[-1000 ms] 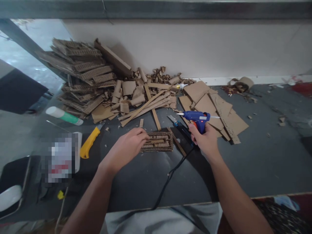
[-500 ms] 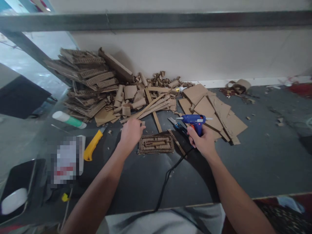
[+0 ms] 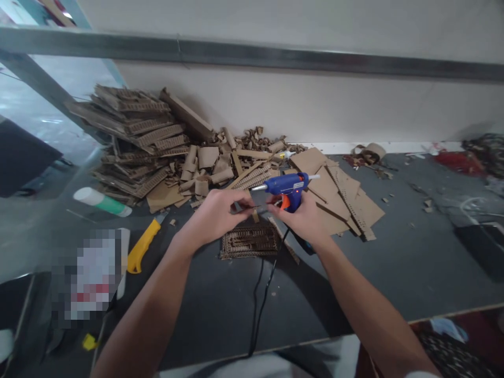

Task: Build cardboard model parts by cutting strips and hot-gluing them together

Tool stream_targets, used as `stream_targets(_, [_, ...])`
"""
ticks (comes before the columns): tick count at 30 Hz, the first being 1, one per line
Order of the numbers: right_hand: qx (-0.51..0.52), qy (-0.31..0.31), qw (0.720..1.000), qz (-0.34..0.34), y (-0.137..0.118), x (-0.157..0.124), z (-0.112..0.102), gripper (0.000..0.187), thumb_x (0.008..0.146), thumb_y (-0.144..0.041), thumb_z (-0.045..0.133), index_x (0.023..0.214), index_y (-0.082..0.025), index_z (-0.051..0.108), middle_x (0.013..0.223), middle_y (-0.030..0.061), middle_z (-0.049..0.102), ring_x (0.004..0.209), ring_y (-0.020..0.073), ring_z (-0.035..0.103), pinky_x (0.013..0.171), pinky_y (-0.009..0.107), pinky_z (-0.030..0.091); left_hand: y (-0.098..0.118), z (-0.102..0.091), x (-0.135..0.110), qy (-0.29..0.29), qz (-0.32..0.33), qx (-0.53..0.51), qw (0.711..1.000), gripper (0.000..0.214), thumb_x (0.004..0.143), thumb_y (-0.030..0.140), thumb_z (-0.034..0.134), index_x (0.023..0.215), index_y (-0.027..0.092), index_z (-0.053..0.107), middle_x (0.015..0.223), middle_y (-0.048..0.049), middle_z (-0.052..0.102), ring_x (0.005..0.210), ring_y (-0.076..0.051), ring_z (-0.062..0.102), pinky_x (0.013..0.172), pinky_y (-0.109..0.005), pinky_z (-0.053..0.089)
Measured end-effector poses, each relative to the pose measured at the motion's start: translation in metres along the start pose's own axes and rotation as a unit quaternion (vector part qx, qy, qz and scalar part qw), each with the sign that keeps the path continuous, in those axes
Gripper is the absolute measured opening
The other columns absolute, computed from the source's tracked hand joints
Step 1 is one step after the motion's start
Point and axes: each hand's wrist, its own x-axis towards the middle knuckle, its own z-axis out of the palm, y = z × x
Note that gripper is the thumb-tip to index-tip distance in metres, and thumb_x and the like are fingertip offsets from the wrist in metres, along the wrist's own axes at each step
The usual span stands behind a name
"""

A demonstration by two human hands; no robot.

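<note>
My right hand (image 3: 301, 218) grips a blue glue gun (image 3: 284, 186) with an orange trigger, its nozzle pointing left. My left hand (image 3: 214, 212) pinches a thin strip of cardboard (image 3: 246, 208) and holds it just under the nozzle. Both hands hover above a small flat cardboard panel (image 3: 250, 240) made of corrugated strips, lying on the dark table (image 3: 394, 262). The gun's black cord (image 3: 262, 299) runs down toward me.
A heap of cardboard strips and offcuts (image 3: 157, 142) fills the back left against the wall. Flat cardboard sheets (image 3: 346, 194) lie to the right. A yellow utility knife (image 3: 144, 245) and a green-and-white tube (image 3: 101, 202) lie at left.
My left hand picked up a thin strip from the pile and lifted it. My right hand swung the glue gun left to meet it above the panel.
</note>
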Motion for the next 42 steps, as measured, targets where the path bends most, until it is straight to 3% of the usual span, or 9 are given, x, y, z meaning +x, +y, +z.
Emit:
stream_targets(5, [0.012,-0.023,0.999,0.028,-0.001,0.009,0.009,0.029,0.065,-0.037,0.084,0.084,-0.020,0.069,0.082,0.0044,0.073,0.074,0.0201,0.066,0.070,0.036,0.056,0.003,-0.005,-0.004,0.075,0.026,0.009,0.997,0.012,0.088,0.028,0.066,0.092,0.021,0.074,0.085,-0.0022,0.075,0.071,-0.014,0.067,0.063,-0.021,0.051])
stream_targets(17, [0.007,-0.009,1.000,-0.009,0.010,0.011,0.016,0.027,0.065,-0.035,0.079,0.078,-0.022,0.059,0.070,-0.0001,0.064,0.064,0.0153,0.057,0.059,0.029,0.050,-0.002,0.000,-0.001,0.055,0.024,0.035,0.998,0.015,0.089,0.032,0.066,0.091,0.019,0.073,0.082,-0.0037,0.073,0.068,-0.015,0.065,0.062,-0.023,0.049])
stream_targets(25, [-0.024,-0.006,1.000,-0.019,0.014,0.010,0.022,0.024,0.066,-0.036,0.077,0.074,-0.023,0.058,0.062,-0.0014,0.059,0.060,0.0156,0.055,0.059,0.032,0.051,-0.001,0.000,-0.001,0.057,0.066,0.058,0.995,0.007,0.087,0.020,0.064,0.087,0.017,0.070,0.080,-0.0028,0.070,0.069,-0.014,0.064,0.063,-0.023,0.047])
stream_targets(30, [-0.035,0.041,0.997,-0.050,0.016,0.007,0.029,0.023,0.067,-0.033,0.074,0.069,-0.023,0.053,0.060,-0.0021,0.056,0.056,0.0145,0.051,0.056,0.031,0.048,0.001,0.005,0.000,0.069,0.063,0.074,0.993,0.007,0.084,0.014,0.062,0.083,0.016,0.068,0.076,-0.0018,0.068,0.066,-0.013,0.061,0.061,-0.022,0.045])
stream_targets(36, [-0.033,0.085,0.994,-0.056,0.011,0.005,0.036,0.018,0.071,-0.031,0.070,0.072,-0.023,0.054,0.063,-0.0019,0.059,0.057,0.0137,0.052,0.056,0.029,0.047,-0.007,0.023,0.003,0.161,0.109,0.136,0.971,0.014,0.091,0.020,0.056,0.081,0.017,0.065,0.075,-0.0028,0.066,0.069,-0.014,0.062,0.065,-0.025,0.047])
stream_targets(42, [-0.016,0.086,0.996,-0.026,0.003,0.004,0.034,0.015,0.071,-0.028,0.069,0.073,-0.022,0.055,0.064,-0.0017,0.060,0.057,0.0128,0.052,0.056,0.028,0.047,-0.012,0.030,0.003,0.199,0.157,0.115,0.960,0.009,0.093,0.021,0.058,0.092,0.018,0.066,0.084,-0.0041,0.070,0.080,-0.015,0.067,0.072,-0.026,0.052])
